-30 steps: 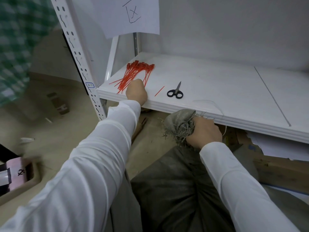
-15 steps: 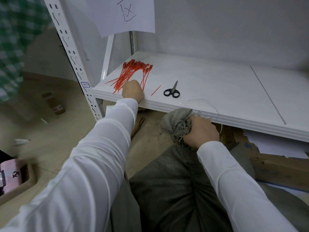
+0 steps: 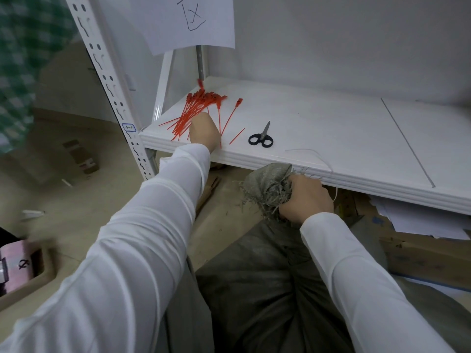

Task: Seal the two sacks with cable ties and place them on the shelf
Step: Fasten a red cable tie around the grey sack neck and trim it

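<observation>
Left hand (image 3: 204,131) reaches forward onto the white shelf (image 3: 331,128), knuckles up, resting on the near end of the fanned red cable ties (image 3: 196,108). Its fingers are hidden under the back of the hand, so I cannot tell whether it pinches a tie. Right hand (image 3: 305,200) sits lower, just under the shelf's front edge, fist curled tight round the gathered, frayed neck of the grey sack (image 3: 267,289). Sack body stands on the floor below that fist, between the two sleeves. Black-handled scissors (image 3: 261,138) lie on the shelf between the hands, just right of the left one.
</observation>
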Tool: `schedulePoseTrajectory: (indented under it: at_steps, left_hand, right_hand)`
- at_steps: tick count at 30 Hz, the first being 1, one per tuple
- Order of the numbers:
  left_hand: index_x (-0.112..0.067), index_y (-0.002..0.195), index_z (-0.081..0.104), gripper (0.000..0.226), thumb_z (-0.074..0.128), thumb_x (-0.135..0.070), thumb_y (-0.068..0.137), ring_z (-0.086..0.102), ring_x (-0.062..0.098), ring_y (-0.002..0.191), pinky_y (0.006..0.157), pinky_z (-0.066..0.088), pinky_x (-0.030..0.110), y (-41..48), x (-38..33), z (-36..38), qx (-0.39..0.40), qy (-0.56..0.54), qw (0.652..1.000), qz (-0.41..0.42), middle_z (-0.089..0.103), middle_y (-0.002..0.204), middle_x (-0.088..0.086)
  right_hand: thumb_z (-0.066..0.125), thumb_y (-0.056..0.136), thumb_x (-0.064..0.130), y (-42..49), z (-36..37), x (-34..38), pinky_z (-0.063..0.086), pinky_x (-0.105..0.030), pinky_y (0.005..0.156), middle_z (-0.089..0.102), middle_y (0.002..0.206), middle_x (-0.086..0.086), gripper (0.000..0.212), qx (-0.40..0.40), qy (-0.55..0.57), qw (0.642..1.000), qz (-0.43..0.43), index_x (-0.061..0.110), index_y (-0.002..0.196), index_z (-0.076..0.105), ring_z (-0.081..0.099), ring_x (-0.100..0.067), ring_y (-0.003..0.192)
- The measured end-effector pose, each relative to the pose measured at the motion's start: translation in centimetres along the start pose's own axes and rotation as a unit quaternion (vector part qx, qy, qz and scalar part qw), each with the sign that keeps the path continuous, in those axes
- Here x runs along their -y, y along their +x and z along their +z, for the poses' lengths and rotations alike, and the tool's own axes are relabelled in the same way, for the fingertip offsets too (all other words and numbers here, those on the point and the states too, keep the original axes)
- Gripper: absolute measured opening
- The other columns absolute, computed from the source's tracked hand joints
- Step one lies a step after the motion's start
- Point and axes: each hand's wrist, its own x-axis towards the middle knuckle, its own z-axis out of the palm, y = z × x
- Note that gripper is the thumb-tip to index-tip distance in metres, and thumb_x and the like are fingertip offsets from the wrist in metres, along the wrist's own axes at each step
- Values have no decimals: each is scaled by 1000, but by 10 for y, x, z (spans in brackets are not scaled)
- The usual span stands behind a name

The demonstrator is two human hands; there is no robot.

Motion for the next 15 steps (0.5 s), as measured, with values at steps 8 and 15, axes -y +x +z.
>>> schedulePoseTrajectory:
  at_steps: [8,15]
  left_hand:
    - [-8,72,42,22,47,1,91,32,10,55,47,26,17,-3,-7,-7,61,-122,990,-33,35,65,0]
    - [-10,56,36,33,50,0,85,39,18,55,53,36,28,-40,-26,-20,142,-112,982,58,37,55,4]
  right_hand:
    - [65,79,25,-1,2,-5,49,-37,76,62,107,-10,27,-15,15,1000,1,18,105,60,60,-34,99]
    - [63,79,30,-21,2,-14,50,-37,77,64,106,-10,26,-73,40,997,-1,20,102,57,61,-35,98]
